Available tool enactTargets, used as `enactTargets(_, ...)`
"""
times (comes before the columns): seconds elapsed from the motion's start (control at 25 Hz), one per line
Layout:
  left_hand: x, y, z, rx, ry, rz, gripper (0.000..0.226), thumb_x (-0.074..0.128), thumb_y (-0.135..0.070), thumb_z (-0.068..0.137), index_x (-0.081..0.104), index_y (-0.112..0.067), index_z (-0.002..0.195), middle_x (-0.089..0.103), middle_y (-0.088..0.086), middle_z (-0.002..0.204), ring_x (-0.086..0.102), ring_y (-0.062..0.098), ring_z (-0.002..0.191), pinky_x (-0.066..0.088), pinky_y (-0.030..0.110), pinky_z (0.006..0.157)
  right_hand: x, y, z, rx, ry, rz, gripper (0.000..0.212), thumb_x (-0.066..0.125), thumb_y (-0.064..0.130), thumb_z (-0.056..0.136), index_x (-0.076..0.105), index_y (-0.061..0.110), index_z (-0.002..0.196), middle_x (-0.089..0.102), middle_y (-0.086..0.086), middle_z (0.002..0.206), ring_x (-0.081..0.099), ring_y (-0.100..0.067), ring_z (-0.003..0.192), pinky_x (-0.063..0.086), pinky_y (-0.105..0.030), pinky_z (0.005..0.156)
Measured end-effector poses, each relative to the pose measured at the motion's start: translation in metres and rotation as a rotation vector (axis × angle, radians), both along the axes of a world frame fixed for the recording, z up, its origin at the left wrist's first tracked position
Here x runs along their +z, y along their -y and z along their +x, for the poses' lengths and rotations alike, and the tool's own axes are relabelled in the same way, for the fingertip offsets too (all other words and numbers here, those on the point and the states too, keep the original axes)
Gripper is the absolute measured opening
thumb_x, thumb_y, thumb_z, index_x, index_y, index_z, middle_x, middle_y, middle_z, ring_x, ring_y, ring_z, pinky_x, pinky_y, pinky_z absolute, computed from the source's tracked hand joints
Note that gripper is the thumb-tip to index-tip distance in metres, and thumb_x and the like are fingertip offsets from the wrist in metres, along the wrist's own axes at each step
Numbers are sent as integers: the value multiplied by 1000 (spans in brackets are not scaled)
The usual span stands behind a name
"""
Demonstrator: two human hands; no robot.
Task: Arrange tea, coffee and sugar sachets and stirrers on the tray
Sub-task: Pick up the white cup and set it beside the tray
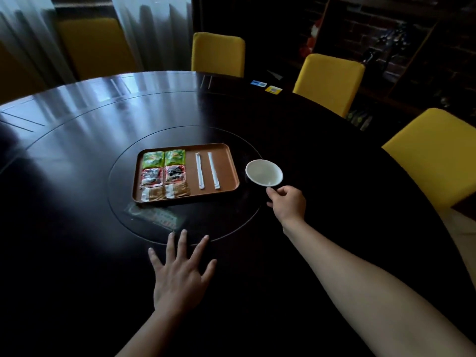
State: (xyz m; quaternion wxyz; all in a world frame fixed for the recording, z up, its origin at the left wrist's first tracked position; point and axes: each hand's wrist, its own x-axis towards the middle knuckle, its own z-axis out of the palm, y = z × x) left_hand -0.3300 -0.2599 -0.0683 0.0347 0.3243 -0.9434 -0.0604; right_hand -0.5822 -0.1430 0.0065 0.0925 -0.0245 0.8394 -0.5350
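Note:
A brown tray (228,161) sits in the middle of the dark round table. On its left half lie two green tea sachets (164,158), two red coffee sachets (163,177) below them and two brown sugar sachets (166,193) at the near edge. Two white wrapped stirrers (206,170) lie side by side on the right half. Just right of the tray stands a cup (264,172), white inside, dark outside. My right hand (287,203) holds it at its near side. My left hand (180,273) rests flat on the table, fingers spread, nearer than the tray.
A clear plastic bag (154,217) lies on the table just in front of the tray. Yellow chairs (328,82) stand around the far and right sides. Two small cards (266,86) lie at the far table edge. Curtains hang at the back left.

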Motion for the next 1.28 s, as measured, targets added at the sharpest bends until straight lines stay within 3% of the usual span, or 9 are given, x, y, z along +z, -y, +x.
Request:
enactTargets(0.28, -3, 1, -1, -17, 10, -24, 65, 29, -75, 88, 36, -48, 147, 36, 11, 159, 21, 36, 150, 13, 73, 112, -10, 48, -35, -40, -27, 7, 34, 73, 33, 81, 56, 14, 59, 70, -3, 60, 74, -23, 63, 63, -49, 72)
enactTargets(0.64, -1, 1, -1, -19, 4, -26, 65, 31, -74, 89, 35, -48, 148, 35, 11, 159, 20, 36, 150, 10, 73, 113, -31, 62, -53, 9, -73, 71, 35, 72, 43, 78, 53, 19, 59, 72, -4, 66, 74, -25, 67, 62, -49, 73)
enactTargets(0.88, 2, 0, -1, -16, 9, -13, 64, 33, -74, 88, 37, -48, 147, 36, 11, 159, 21, 36, 150, 11, 73, 112, -33, 54, -51, 63, -117, 74, 21, 70, 39, 85, 64, 19, 87, 73, 0, 81, 74, -21, 77, 61, -45, 79)
enactTargets(1.28, 4, -1, -1, -24, 11, -9, 64, 34, -73, 89, 38, -47, 147, 38, 12, 158, 24, 37, 149, 13, 74, 112, -39, 73, -59, 116, -208, 183, 18, 70, 32, 84, 64, 16, 80, 74, -6, 80, 72, -26, 78, 60, -46, 80)
